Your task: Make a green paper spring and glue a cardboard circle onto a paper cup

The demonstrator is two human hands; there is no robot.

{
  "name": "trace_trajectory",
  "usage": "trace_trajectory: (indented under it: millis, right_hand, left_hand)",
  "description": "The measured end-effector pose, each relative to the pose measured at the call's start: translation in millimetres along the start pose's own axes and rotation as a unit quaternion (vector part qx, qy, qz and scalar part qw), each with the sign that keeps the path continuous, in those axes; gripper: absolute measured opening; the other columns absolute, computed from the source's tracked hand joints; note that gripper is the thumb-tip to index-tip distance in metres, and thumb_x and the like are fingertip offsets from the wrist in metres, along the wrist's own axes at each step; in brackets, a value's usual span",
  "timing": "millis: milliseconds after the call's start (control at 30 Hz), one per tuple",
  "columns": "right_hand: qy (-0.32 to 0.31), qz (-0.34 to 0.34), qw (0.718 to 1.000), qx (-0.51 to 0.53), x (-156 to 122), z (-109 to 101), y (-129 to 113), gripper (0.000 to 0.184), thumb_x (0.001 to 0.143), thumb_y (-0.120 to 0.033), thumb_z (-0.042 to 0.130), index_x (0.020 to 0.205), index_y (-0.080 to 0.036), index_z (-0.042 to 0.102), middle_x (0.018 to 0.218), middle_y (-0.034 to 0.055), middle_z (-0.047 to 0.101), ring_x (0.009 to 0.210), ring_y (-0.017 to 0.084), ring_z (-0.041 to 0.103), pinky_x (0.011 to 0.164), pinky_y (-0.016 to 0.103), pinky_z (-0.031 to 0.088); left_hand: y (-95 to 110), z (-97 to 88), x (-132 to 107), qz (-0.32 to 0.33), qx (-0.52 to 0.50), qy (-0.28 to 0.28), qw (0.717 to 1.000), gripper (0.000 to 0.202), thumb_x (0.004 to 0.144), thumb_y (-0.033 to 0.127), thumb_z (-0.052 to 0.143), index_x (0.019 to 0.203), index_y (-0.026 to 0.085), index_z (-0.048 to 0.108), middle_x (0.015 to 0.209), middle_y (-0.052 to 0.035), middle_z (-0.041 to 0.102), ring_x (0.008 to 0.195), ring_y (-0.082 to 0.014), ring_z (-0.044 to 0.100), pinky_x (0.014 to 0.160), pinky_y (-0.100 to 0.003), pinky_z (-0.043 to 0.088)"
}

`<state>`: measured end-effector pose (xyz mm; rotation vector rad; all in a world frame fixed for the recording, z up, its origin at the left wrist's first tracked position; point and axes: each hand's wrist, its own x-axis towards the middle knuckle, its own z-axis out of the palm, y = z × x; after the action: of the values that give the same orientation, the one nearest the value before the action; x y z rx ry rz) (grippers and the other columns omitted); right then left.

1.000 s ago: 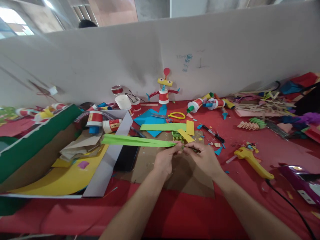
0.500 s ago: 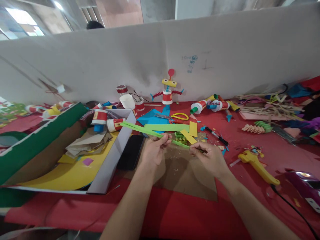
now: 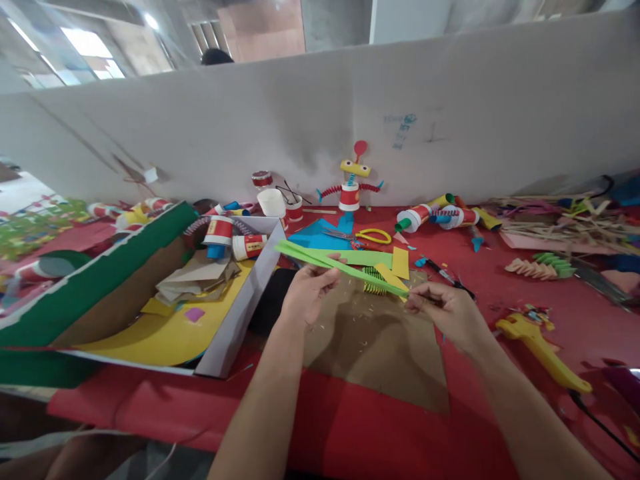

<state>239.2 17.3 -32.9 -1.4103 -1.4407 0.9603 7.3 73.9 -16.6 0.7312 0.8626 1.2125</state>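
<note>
Right hand (image 3: 454, 313) in a pinch at 1 end of green strips (image 3: 354, 269).

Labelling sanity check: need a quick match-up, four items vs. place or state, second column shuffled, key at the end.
1. yellow glue gun
2. purple scrap
3. yellow-handled scissors
4. right hand

A. lying partly over the blue paper
B. pinching one end of the raised green strip
C. right of the brown cardboard
D. on yellow paper inside the open box

Pairs: 1-C, 2-D, 3-A, 4-B
</note>
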Motion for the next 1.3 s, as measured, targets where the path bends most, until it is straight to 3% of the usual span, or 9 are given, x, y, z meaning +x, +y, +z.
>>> trace_trajectory:
  millis: [167, 367, 500, 700, 833, 967, 1100, 1300]
  right_hand:
    - [-0.010, 0.020, 0.999, 0.034, 1, 2, -1, 0.025, 0.069, -0.042, 0.065, 0.067, -0.018, 0.063, 0.063, 0.0030, 0.065, 0.060, 0.016, 0.061, 0.061, 0.029, 0.050]
    - [-0.031, 0.020, 0.999, 0.025, 0, 7, -3, 0.022, 0.071, -0.040, 0.063, 0.068, -0.018, 0.063, 0.064, 0.0021, 0.065, 0.061, 0.015, 0.061, 0.062, 0.029, 0.049]
    - [-0.041, 0.014, 0.999, 0.013, -1, 8, -5, 0.022, 0.072, -0.040, 0.062, 0.067, -0.018, 0.062, 0.062, 0.0017, 0.065, 0.060, 0.015, 0.061, 0.062, 0.028, 0.048]
    - [-0.051, 0.023, 0.998, 0.012, -1, 10, -3, 0.022, 0.073, -0.040, 0.060, 0.068, -0.018, 0.060, 0.062, 0.0015, 0.065, 0.060, 0.015, 0.061, 0.062, 0.028, 0.047]
    - [-0.056, 0.027, 0.998, 0.025, -1, 14, -1, 0.023, 0.075, -0.040, 0.059, 0.069, -0.018, 0.060, 0.064, 0.0018, 0.064, 0.062, 0.015, 0.060, 0.063, 0.028, 0.047]
    - [-0.057, 0.022, 0.997, 0.037, -2, 16, 2, 0.022, 0.075, -0.039, 0.059, 0.070, -0.018, 0.059, 0.063, 0.0017, 0.064, 0.061, 0.015, 0.060, 0.062, 0.028, 0.048]
    - [-0.050, 0.002, 0.998, 0.033, -3, 17, 4, 0.020, 0.077, -0.037, 0.059, 0.074, -0.018, 0.061, 0.066, 0.0021, 0.064, 0.064, 0.015, 0.061, 0.063, 0.028, 0.049]
    - [-0.047, -0.021, 0.999, 0.001, -5, 17, 1, 0.020, 0.079, -0.037, 0.056, 0.075, -0.018, 0.063, 0.068, 0.0023, 0.065, 0.066, 0.015, 0.061, 0.064, 0.028, 0.048]
  left_hand:
    - [-11, 4.1, -2, -0.013, 0.046, -0.060, 0.997, 0.024, 0.058, 0.018, 0.076, 0.081, 0.015, 0.072, 0.074, -0.0036, 0.068, 0.057, -0.0052, 0.051, 0.050, -0.017, 0.035]
    - [-17, 6.6, 2, -0.029, 0.001, 0.016, 0.999, 0.022, 0.051, 0.021, 0.080, 0.068, 0.011, 0.070, 0.066, -0.0044, 0.066, 0.051, -0.0041, 0.049, 0.043, -0.016, 0.030]
    - [-15, 6.5, 3, -0.033, -0.012, 0.033, 0.999, 0.021, 0.050, 0.020, 0.081, 0.062, 0.011, 0.067, 0.062, -0.0025, 0.063, 0.051, -0.0040, 0.050, 0.042, -0.015, 0.029]
    - [-14, 8.0, -3, -0.016, 0.027, -0.077, 0.997, 0.025, 0.059, 0.019, 0.076, 0.084, 0.016, 0.070, 0.082, -0.0049, 0.069, 0.062, -0.0066, 0.054, 0.050, -0.017, 0.034]
    - [-24, 14.2, -6, -0.022, 0.060, -0.102, 0.993, 0.018, 0.059, 0.018, 0.075, 0.076, 0.016, 0.070, 0.079, -0.0048, 0.069, 0.065, -0.0091, 0.055, 0.059, -0.021, 0.040]
    - [-30, 19.8, -7, -0.035, 0.026, -0.076, 0.996, 0.017, 0.057, 0.017, 0.076, 0.071, 0.015, 0.068, 0.072, -0.0035, 0.068, 0.057, -0.0070, 0.052, 0.054, -0.019, 0.038]
    - [-30, 21.8, -6, -0.017, -0.002, -0.043, 0.999, 0.018, 0.054, 0.016, 0.078, 0.067, 0.014, 0.067, 0.070, -0.0046, 0.068, 0.062, -0.0093, 0.056, 0.053, -0.019, 0.038]
    - [-29, 21.3, -6, -0.023, -0.005, -0.034, 0.999, 0.018, 0.054, 0.017, 0.078, 0.066, 0.013, 0.066, 0.067, -0.0045, 0.067, 0.056, -0.0070, 0.053, 0.049, -0.017, 0.036]
